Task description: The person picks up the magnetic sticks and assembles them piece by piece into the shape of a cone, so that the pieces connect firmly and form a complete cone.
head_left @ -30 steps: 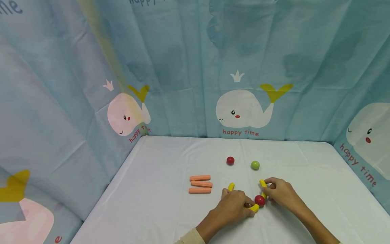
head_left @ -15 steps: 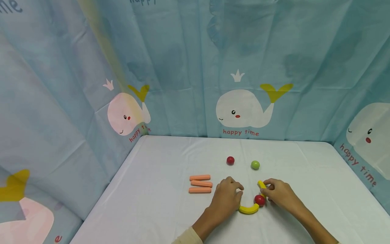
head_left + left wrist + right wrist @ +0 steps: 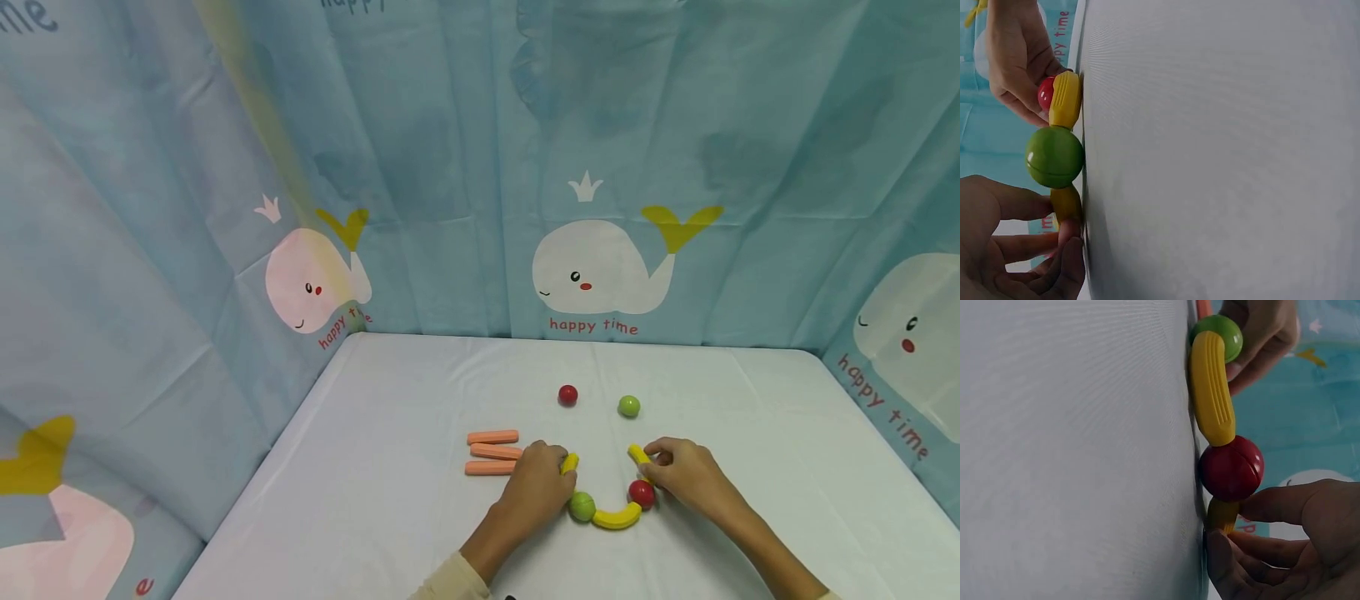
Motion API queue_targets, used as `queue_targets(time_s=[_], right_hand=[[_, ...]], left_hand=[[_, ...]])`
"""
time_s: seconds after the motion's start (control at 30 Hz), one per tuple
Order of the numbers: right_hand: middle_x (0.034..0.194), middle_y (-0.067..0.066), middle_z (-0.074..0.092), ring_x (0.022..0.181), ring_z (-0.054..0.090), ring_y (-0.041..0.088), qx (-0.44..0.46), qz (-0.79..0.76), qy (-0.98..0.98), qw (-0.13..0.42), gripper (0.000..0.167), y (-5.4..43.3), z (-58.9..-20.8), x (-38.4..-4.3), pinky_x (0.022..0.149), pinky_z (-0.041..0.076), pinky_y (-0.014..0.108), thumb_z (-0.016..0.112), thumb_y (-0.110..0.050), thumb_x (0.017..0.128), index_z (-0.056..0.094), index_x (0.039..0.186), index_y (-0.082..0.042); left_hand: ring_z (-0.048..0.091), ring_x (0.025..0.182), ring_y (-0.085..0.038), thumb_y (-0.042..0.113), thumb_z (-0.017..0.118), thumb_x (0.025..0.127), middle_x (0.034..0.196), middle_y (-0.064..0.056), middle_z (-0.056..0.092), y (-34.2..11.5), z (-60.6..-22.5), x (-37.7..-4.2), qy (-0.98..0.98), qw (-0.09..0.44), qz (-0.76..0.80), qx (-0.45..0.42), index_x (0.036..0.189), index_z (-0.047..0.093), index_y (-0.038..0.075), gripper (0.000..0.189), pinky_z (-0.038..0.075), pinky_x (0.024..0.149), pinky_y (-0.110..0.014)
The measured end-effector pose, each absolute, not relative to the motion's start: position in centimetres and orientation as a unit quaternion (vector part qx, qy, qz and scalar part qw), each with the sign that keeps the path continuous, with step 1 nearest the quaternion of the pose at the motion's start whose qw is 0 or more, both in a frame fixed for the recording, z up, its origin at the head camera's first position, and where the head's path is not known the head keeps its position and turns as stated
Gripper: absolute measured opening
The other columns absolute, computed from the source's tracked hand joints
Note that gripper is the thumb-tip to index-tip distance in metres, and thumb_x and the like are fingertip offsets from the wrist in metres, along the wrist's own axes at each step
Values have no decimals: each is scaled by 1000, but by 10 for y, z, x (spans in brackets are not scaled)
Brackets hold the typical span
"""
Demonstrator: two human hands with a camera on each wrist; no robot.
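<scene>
My left hand (image 3: 534, 483) pinches a yellow toy banana (image 3: 571, 462) at the left of a curved row on the table. A green ball (image 3: 582, 506) touches that banana's near end, also seen in the left wrist view as a green ball (image 3: 1055, 157). A second toy banana (image 3: 617, 518) lies crosswise at the front, between the green ball and a dark red ball (image 3: 641, 493). On the right, my right hand (image 3: 688, 475) pinches a third toy banana (image 3: 637, 452) just beyond the red ball. Fingers partly hide both side bananas.
Behind the row lie another red ball (image 3: 567, 395) and a smaller-looking green ball (image 3: 629, 406). Three orange sticks (image 3: 492, 437) lie left of my left hand, which overlaps their right ends in view. The white tabletop (image 3: 360, 517) meets a blue whale-print curtain (image 3: 450, 250).
My left hand has left the front banana and shifted left to the left-hand banana, uncovering the green ball. The right-hand banana's far end has swung left with my right hand on it.
</scene>
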State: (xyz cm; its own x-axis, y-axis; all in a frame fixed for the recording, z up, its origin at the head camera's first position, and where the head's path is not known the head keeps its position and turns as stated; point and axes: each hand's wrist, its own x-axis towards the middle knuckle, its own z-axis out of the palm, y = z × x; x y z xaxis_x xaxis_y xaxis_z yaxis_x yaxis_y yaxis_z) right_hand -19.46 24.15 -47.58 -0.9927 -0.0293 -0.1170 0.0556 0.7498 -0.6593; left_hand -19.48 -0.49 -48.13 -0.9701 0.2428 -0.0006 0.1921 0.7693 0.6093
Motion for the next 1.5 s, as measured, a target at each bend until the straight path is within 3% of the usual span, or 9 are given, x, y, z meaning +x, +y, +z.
queue_targets(time_s=[0.2, 0.5, 0.73, 0.97, 1.13, 1.33, 1.5], right_hand=[[89, 3, 68, 79, 58, 18, -11, -346, 937, 55, 34, 241, -476, -198, 66, 51, 29, 78, -14, 89, 74, 118, 4], [94, 3, 70, 86, 59, 19, -42, -339, 938, 62, 27, 235, -475, -203, 75, 55, 33, 73, -6, 93, 77, 118, -1], [107, 7, 72, 87, 59, 18, -51, -335, 939, 64, 24, 233, -476, -205, 76, 55, 32, 70, -5, 95, 79, 118, -4], [103, 4, 71, 85, 59, 17, -58, -335, 938, 60, 24, 233, -477, -206, 73, 56, 31, 70, -6, 96, 79, 119, -4], [99, 3, 70, 86, 60, 17, -56, -342, 936, 64, 27, 235, -476, -203, 74, 56, 32, 73, -13, 97, 76, 122, -4], [98, 3, 70, 87, 63, 17, -50, -342, 935, 76, 34, 242, -474, -197, 71, 54, 31, 76, -21, 96, 73, 125, -3], [97, 2, 70, 86, 64, 16, -43, -354, 930, 89, 40, 246, -470, -191, 70, 54, 31, 78, -27, 94, 72, 126, -3]], left_hand=[[66, 102, -15, 20, 77, 95, 109, -5, 77, -6, -481, -195, 933, 64, 339, 103, 114, 79, 0, 28, 59, 92, -39], [61, 87, -12, 26, 81, 94, 98, -2, 75, -2, -481, -194, 940, 83, 318, 96, 108, 79, 1, 29, 57, 80, -32], [59, 82, -11, 29, 81, 93, 90, -1, 72, 0, -480, -190, 938, 89, 321, 95, 104, 78, 0, 31, 55, 74, -31], [58, 79, -9, 30, 82, 92, 87, 0, 70, 1, -480, -190, 937, 90, 321, 99, 102, 78, 0, 33, 54, 71, -29], [64, 83, -11, 33, 80, 95, 91, -2, 75, -4, -480, -194, 937, 72, 322, 115, 103, 79, 0, 35, 57, 74, -31], [58, 83, -12, 25, 77, 98, 95, -2, 70, -14, -474, -211, 926, 21, 356, 127, 120, 76, 1, 32, 54, 72, -28], [62, 92, -15, 21, 77, 99, 111, -8, 68, -16, -469, -233, 919, -30, 369, 137, 131, 73, 6, 35, 56, 80, -25]])
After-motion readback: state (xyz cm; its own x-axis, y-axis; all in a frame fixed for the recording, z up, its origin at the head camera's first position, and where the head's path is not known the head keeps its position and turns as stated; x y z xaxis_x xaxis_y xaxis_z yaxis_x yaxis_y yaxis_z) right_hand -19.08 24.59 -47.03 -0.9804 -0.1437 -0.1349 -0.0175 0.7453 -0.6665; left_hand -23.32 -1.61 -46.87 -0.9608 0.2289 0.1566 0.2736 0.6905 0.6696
